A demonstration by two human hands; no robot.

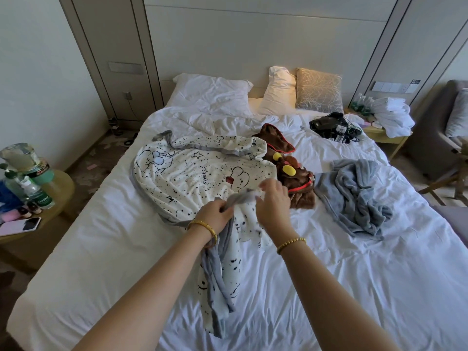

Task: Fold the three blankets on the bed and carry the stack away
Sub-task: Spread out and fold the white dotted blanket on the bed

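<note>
A white blanket with black spots and grey trim lies spread on the middle of the bed. My left hand grips its bunched grey edge, lifted off the bed, and a length of the blanket hangs down below my wrist. My right hand pinches the same edge just to the right. A crumpled brown blanket with red trim and yellow pompoms lies behind my right hand, partly under the white one. A crumpled grey blanket lies on the right side of the bed.
Pillows and a patterned cushion lean at the headboard. Black devices with cables lie at the bed's far right. A round side table with bottles and a phone stands left. A nightstand with white towels and a chair stand right.
</note>
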